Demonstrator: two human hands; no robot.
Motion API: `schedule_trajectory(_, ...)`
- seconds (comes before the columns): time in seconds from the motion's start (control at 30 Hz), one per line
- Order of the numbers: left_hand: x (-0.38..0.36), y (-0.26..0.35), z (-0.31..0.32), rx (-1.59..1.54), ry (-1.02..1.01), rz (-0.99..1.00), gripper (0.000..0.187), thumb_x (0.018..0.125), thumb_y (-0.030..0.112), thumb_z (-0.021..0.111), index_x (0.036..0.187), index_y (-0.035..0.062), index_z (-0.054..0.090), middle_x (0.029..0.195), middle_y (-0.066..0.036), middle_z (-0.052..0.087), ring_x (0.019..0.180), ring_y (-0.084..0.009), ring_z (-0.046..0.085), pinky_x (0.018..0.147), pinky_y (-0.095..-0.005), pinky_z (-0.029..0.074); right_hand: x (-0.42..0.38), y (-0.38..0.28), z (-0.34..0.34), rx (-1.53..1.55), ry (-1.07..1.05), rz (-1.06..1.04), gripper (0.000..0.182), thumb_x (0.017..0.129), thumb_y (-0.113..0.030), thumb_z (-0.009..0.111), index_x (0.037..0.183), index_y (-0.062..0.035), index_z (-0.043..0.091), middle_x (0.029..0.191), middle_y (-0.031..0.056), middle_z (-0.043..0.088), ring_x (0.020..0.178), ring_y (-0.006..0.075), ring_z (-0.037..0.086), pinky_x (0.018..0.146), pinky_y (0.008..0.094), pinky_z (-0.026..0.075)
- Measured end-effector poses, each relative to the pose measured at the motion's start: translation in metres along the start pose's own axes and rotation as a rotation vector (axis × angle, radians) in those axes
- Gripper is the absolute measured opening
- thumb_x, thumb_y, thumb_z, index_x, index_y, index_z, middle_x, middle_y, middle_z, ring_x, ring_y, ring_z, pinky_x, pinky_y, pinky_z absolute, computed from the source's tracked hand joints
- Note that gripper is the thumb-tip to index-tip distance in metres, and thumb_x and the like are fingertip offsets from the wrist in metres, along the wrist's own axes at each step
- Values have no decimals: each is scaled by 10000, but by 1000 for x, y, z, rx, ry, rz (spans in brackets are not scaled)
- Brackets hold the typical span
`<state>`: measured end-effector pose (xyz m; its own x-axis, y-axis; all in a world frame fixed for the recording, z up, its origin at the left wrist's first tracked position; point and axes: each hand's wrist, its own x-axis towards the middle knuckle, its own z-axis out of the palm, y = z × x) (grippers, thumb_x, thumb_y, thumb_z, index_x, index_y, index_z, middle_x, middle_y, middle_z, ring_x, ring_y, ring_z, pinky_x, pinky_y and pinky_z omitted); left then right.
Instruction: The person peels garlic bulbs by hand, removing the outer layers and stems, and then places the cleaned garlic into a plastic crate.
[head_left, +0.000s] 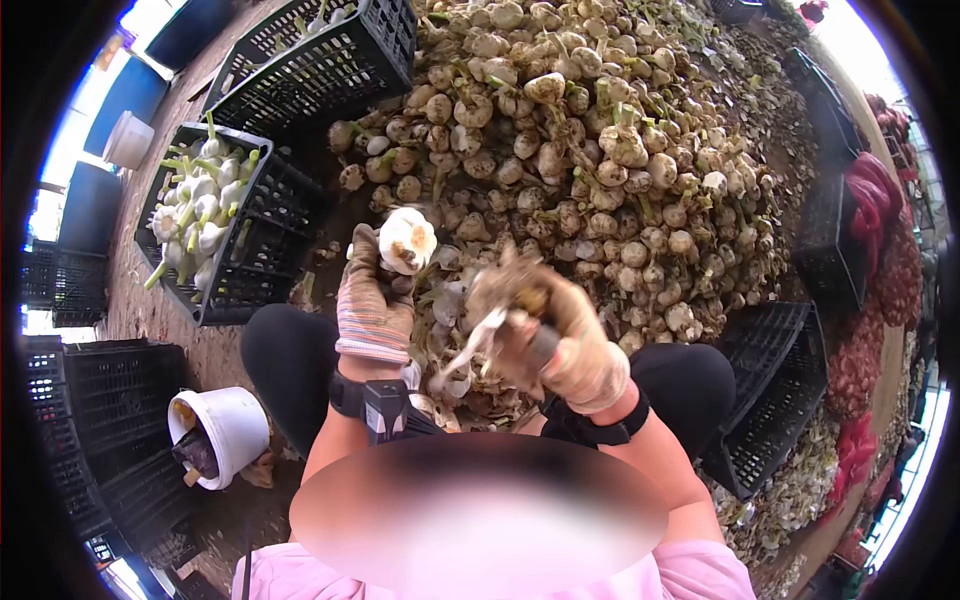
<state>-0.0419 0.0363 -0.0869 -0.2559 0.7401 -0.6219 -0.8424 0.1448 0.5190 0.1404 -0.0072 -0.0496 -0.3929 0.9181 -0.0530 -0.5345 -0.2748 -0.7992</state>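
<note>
My left hand (pixel 378 295), in a striped, soiled work glove, holds a white garlic bulb (pixel 407 241) up between thumb and fingers; the bulb has a brownish patch. To its right my gloved right hand (pixel 560 350) is closed and smeared by motion. Loose husk and roots (pixel 512 290) blur around its fingers, and a pale stem or strip of peel (pixel 470 352) hangs at its left. What exactly the right hand grips is too blurred to make out. Beyond both hands lies a big heap of unpeeled garlic (pixel 600 170).
A black crate of cleaned garlic (pixel 262 215) stands at the left, with another crate (pixel 345 70) above it. A white bucket (pixel 245 430) is at lower left. Black crates (pixel 765 390) and red net sacks (pixel 875 210) line the right side.
</note>
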Motion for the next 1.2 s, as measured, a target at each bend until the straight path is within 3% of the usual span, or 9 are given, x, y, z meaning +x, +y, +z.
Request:
schedule_trajectory(0.1, 5, 0, -20, -165, -193, -142, 297, 869, 317, 600, 958, 34, 610, 844, -34, 657, 641, -75, 586, 447, -163, 427, 11, 5, -27, 187, 125, -30, 361, 877, -50, 502, 1234, -41, 455, 1013, 39, 593, 854, 87, 548, 736, 207, 458)
schedule_trajectory(0.17, -12, 1, -1, -131, -117, -147, 201, 876, 282, 599, 901, 83, 589, 734, 21, 613, 572, -46, 555, 424, -140, 411, 22, 5, -15, -307, 180, -136, 345, 898, -23, 453, 1237, -73, 486, 946, 20, 584, 764, 87, 555, 661, 185, 467)
schedule_trajectory(0.27, -28, 3, 8, -144, -226, -284, 243, 880, 311, 591, 920, 72, 587, 736, 6, 605, 588, -48, 555, 407, -148, 386, 24, 22, -18, 102, 235, 185, 381, 838, 46, 474, 1201, -65, 514, 956, 45, 580, 812, 140, 572, 727, 222, 470)
schedule_trajectory(0.5, -57, 1, 16, 248, -380, 17, 201, 878, 223, 605, 1019, 81, 585, 775, -9, 605, 632, -78, 559, 506, -200, 456, 29, 26, -25, -698, 37, -469, 404, 676, 95, 486, 1063, -8, 542, 857, 82, 549, 748, 191, 559, 672, 255, 463)
schedule_trajectory(0.57, -58, 3, 16, 250, -383, 88, 196, 864, 158, 617, 1035, 66, 593, 761, -6, 604, 625, -77, 565, 508, -212, 472, 25, 18, -33, 863, -87, 360, 295, 746, 59, 517, 1034, 2, 546, 890, 71, 563, 765, 138, 556, 672, 231, 462)
schedule_trajectory(0.6, -62, 4, 17, 267, -354, 155, 192, 857, 141, 623, 1031, 62, 598, 754, -2, 603, 609, -74, 561, 510, -211, 477, 23, 17, -32, 864, -84, 363, 295, 746, 59, 517, 1034, 2, 546, 890, 71, 563, 765, 138, 556, 672, 231, 462)
schedule_trajectory(0.7, -66, 5, 17, 269, -304, 227, 190, 851, 132, 632, 1022, 53, 609, 736, 2, 603, 567, -58, 537, 492, -182, 450, 17, 0, -12, -438, -3, -63, 253, 822, -111, 661, 1007, 14, 541, 898, 67, 600, 743, 70, 567, 601, 205, 489)
schedule_trajectory(1.07, -64, 4, 13, 613, -532, 509, 165, 852, 172, 646, 962, 52, 617, 808, 5, 592, 562, -25, 465, 501, -155, 369, 18, -18, -11, -655, -181, 99, 264, 865, -221, 615, 971, 21, 623, 801, -12, 613, 738, 49, 501, 641, 230, 458)
schedule_trajectory(1.2, -62, 7, 5, 388, -630, 115, 233, 888, 221, 589, 1051, 57, 560, 854, -30, 596, 527, -52, 469, 494, -163, 399, 11, -19, -16, -243, -159, 156, 262, 860, -234, 615, 976, 1, 622, 778, 20, 608, 714, 61, 528, 634, 222, 463)
